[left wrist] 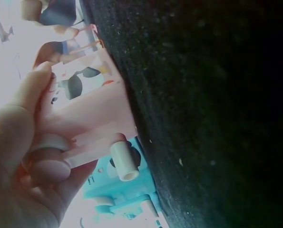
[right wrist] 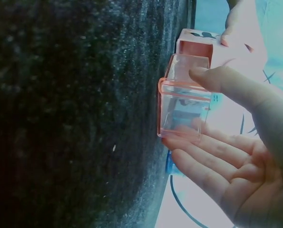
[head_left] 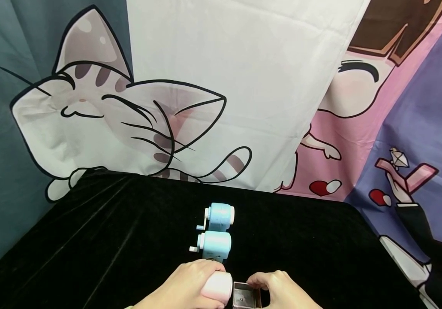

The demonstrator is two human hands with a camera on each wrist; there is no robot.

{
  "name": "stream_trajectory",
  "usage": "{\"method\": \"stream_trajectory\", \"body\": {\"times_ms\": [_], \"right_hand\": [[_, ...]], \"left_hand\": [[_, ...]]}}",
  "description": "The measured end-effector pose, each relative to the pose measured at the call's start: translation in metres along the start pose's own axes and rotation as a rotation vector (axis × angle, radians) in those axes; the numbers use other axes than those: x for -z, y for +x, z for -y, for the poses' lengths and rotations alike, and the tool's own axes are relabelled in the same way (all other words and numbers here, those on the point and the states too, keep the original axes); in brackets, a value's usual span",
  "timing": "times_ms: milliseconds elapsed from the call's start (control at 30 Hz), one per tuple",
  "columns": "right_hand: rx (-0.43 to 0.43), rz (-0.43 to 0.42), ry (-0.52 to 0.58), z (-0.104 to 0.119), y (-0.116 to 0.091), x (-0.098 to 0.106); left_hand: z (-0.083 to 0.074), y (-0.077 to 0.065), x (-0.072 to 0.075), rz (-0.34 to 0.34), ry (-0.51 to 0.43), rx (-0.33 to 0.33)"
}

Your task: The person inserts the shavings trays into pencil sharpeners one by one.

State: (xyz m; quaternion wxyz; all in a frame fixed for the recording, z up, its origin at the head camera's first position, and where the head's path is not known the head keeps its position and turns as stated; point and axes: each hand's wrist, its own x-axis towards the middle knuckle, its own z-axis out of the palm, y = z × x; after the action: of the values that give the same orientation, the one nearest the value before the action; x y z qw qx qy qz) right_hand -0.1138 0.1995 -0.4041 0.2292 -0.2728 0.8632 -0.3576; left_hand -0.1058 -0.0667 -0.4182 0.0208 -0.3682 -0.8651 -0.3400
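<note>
My left hand [head_left: 190,285] grips a pink hand-crank pencil sharpener [head_left: 220,286], with the thumb on one side and fingers on the other in the left wrist view. Its pale crank handle [left wrist: 124,161] points outward, and a dark cartoon print marks its body. Beside it, my right hand [head_left: 284,292] holds a clear, pink-rimmed shavings drawer [right wrist: 184,111] between thumb and fingers. From the head view the drawer's open top faces up. In the right wrist view the drawer sits close to the opening [right wrist: 196,49] in the sharpener; whether they touch I cannot tell.
Two light-blue crank sharpeners stand one behind the other beyond my left hand, a nearer one [head_left: 217,243] and a farther one [head_left: 221,216]. Black cloth [head_left: 313,240] covers the table. A cartoon-printed curtain [head_left: 221,51] hangs behind it.
</note>
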Motion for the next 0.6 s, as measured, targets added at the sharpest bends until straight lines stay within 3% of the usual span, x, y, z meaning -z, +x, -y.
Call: {"method": "stream_trajectory", "body": {"times_ms": [333, 600], "right_hand": [[-0.011, -0.036, -0.026, 0.0042, 0.0041, -0.0030], [-0.011, -0.030, -0.005, 0.0059, 0.0075, -0.0041]], "left_hand": [[-0.0023, -0.0003, 0.0016, 0.019, -0.027, 0.025], [0.0003, 0.0000, 0.0004, 0.002, 0.000, -0.008]]}}
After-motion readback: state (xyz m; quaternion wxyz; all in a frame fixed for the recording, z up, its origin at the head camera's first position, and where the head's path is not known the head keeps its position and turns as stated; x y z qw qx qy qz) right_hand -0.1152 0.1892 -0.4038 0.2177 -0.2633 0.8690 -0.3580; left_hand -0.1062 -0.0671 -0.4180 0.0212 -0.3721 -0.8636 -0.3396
